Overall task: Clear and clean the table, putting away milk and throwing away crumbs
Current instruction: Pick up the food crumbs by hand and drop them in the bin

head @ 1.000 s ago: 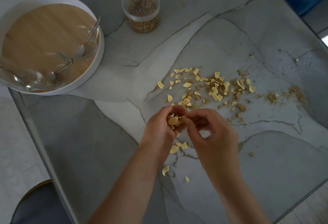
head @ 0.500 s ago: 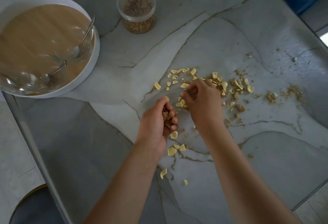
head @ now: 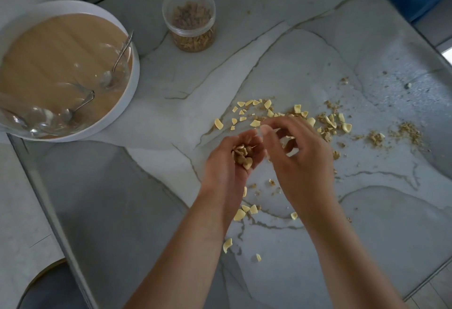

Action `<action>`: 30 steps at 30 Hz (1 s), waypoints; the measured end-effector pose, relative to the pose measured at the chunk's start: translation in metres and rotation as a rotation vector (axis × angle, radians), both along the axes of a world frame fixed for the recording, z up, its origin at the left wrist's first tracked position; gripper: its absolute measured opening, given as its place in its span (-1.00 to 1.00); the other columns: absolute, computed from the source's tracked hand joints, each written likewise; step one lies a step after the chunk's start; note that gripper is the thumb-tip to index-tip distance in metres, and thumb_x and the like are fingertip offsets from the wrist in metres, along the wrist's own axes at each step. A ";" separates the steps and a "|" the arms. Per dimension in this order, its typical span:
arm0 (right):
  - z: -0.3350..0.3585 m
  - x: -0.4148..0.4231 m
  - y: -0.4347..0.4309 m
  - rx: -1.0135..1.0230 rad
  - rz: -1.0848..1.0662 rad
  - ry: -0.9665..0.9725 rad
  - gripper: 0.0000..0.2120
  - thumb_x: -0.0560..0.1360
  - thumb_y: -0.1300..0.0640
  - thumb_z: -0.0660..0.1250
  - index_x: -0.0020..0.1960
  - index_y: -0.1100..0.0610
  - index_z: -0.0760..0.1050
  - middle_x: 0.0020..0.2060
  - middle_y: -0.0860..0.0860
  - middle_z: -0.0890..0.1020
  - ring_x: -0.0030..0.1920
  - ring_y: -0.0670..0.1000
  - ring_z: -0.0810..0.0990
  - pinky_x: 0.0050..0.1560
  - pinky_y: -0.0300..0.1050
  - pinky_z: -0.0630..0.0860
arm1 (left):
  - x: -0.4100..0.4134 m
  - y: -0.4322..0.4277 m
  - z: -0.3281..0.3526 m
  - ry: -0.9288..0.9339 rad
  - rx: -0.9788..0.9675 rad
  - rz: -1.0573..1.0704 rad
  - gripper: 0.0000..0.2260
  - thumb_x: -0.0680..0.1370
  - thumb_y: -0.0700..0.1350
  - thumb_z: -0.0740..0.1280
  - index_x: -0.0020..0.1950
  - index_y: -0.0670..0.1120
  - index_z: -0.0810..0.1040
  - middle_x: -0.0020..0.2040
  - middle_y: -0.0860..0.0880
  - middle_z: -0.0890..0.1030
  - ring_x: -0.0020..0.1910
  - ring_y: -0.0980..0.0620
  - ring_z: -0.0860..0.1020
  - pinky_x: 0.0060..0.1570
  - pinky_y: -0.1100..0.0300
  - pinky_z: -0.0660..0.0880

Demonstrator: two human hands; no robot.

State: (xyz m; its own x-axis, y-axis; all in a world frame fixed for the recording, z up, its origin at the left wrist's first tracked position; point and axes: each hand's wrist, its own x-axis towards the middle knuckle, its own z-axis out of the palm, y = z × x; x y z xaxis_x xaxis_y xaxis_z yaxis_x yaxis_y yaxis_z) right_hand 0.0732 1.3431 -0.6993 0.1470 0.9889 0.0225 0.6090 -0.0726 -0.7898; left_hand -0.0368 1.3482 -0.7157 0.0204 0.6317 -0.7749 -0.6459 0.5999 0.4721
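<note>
While the left hand [head: 226, 164], curled, cups a heap of crumbs [head: 242, 156], the right hand [head: 299, 159] hovers just beside it, half-curled; whether it pinches anything cannot be told.

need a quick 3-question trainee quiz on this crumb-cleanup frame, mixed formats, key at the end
1. True or false: the left hand cups a pile of gathered crumbs.
2. Relative to the round tray, the spoons lie: A) outside it; B) in glass bowls on it; C) under it.
3. Fill the gap: the clear jar of brown cereal stands on the ___, not on the tray.
Key: 1 true; 2 B; 3 table.
</note>
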 end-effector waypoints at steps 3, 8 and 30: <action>-0.012 0.020 0.004 -0.033 -0.187 -0.019 -0.88 0.57 0.09 0.30 0.06 0.04 0.59 -0.09 -0.12 0.63 -0.16 -0.21 0.58 -0.21 -0.53 0.40 | 0.004 0.001 0.004 0.064 -0.030 -0.026 -0.72 0.61 -0.16 0.21 -0.20 -0.18 0.63 -0.25 -0.11 0.63 -0.33 0.04 0.56 -0.38 0.26 0.46; -0.038 0.056 0.024 -0.186 -0.236 -0.203 -0.76 0.51 0.11 0.38 0.17 0.05 0.52 0.05 -0.05 0.54 -0.16 -0.14 0.53 -0.14 -0.42 0.36 | 0.004 0.004 0.003 0.098 -0.031 -0.037 -0.68 0.61 -0.12 0.23 -0.35 -0.10 0.43 -0.38 -0.04 0.50 -0.50 0.10 0.34 -0.58 0.31 0.11; -0.051 0.061 0.029 -0.164 -0.084 -0.371 -0.87 0.48 0.22 0.36 0.02 0.12 0.59 -0.01 0.01 0.56 -0.15 0.03 0.57 -0.19 -0.14 0.51 | 0.023 -0.001 0.001 0.104 -0.085 -0.115 -0.76 0.60 -0.18 0.19 -0.23 -0.14 0.53 -0.38 -0.05 0.51 -0.49 0.08 0.36 -0.57 0.28 0.15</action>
